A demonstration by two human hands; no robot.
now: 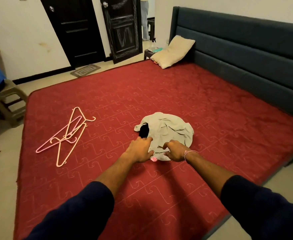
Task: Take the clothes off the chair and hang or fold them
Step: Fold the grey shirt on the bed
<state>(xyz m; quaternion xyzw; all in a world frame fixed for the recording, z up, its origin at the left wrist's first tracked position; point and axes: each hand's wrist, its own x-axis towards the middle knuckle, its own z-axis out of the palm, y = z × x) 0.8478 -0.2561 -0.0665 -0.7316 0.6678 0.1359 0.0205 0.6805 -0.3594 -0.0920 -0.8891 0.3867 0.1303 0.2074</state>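
Left hand (138, 151) and right hand (174, 150) grip the crumpled grey garment's (168, 130) near edge.

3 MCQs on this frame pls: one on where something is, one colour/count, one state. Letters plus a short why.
1. Where do the hangers lie?
A. on the bed cover, on the left hand's side of the garment
B. on the pillow
C. on the stool

2. What colour is the bed cover?
A. blue
B. red
C. white

3. How is the grey-green garment?
A. hung on a hanger
B. folded flat in a square
C. crumpled in a heap, both hands on its near edge

Answers:
1 A: the pink hangers are piled on the cover, apart from the garment.
2 B: the cover is red with a paler pattern.
3 C: the left hand and right hand have their grip at the near edge of the rumpled cloth.
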